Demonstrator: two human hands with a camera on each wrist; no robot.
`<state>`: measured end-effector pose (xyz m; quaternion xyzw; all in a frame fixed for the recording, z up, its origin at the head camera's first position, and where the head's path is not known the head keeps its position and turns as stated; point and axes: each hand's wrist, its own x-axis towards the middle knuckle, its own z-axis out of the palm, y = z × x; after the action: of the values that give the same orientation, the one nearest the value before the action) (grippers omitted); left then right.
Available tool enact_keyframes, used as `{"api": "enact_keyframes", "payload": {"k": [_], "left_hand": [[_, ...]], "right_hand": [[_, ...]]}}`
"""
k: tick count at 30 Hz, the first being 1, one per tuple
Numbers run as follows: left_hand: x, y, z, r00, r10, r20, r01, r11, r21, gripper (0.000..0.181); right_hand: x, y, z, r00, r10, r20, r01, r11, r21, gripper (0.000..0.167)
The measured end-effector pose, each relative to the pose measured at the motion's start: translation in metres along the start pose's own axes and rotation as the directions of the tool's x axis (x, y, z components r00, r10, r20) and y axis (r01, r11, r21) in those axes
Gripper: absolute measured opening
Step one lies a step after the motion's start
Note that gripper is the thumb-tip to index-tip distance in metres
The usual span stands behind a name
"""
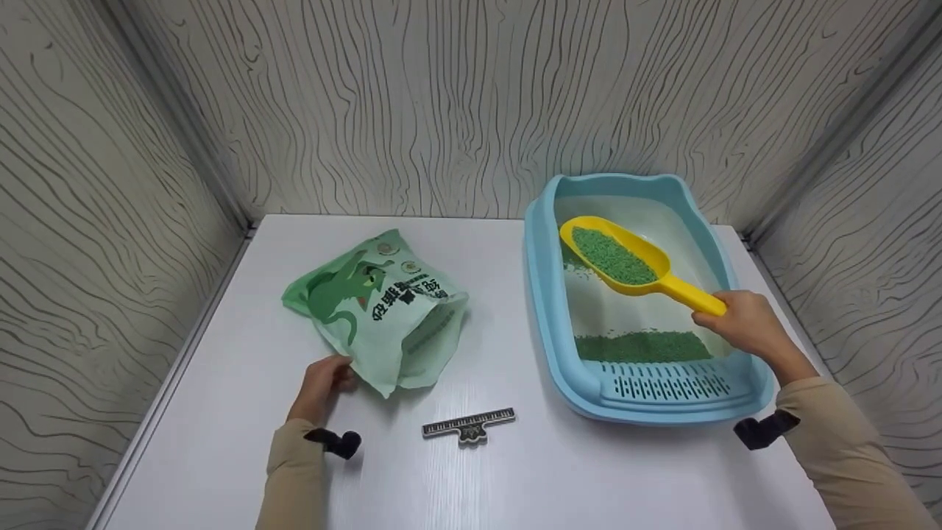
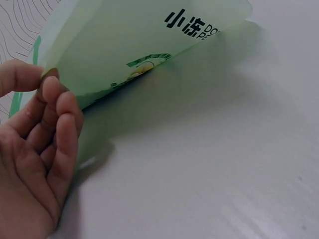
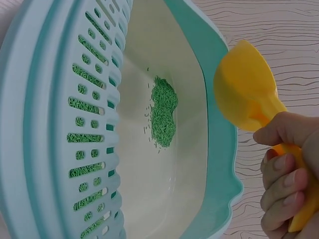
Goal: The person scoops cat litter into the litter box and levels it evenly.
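Note:
In my right hand (image 1: 747, 324) I grip the handle of a yellow scoop (image 1: 692, 294), its bowl heaped with green pellets (image 1: 614, 258). The scoop hangs over a light-blue litter box (image 1: 544, 294) that has more green pellets (image 1: 640, 346) along its front and a smaller pile at the back. From the right wrist view, the scoop's underside (image 3: 244, 84) shows beside the box wall. My left hand (image 1: 324, 386) pinches the edge of a green cat litter bag (image 1: 375, 294) between thumb and finger. The bag lies on its side, its mouth gaping toward the front right.
A dark, ruler-like clip (image 1: 471, 425) lies on the white table (image 1: 471, 486) between the bag and the litter box. Wood-patterned panels (image 1: 412, 110) stand behind and at both sides. A slotted grate (image 1: 666, 383) forms the box's front lip.

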<state>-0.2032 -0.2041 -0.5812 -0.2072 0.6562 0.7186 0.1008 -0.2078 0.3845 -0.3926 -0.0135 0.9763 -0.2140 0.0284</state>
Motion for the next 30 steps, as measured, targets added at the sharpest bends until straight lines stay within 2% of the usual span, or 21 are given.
{"api": "enact_keyframes", "payload": {"k": [6,10,20,30], "left_hand": [[-0.001,-0.002,0.001,1.000,0.007,0.017,-0.007,0.999,-0.048,0.023],[-0.001,-0.002,0.001,1.000,0.009,0.019,-0.009,0.999,-0.044,0.021],[-0.001,-0.001,0.000,0.999,-0.018,0.038,0.022,0.996,-0.090,0.020],[-0.001,-0.002,-0.001,0.998,0.031,0.051,-0.029,0.999,-0.031,0.023]], "right_hand": [[0.003,0.003,-0.003,0.999,0.044,0.025,-0.044,0.999,0.007,0.031],[0.007,0.006,-0.004,0.997,0.068,0.046,-0.069,0.998,0.008,0.032],[0.012,0.011,-0.010,0.996,0.074,0.055,-0.075,0.997,0.015,0.033],[0.021,0.009,-0.012,0.987,0.151,0.050,-0.152,0.988,0.014,0.038]]}}
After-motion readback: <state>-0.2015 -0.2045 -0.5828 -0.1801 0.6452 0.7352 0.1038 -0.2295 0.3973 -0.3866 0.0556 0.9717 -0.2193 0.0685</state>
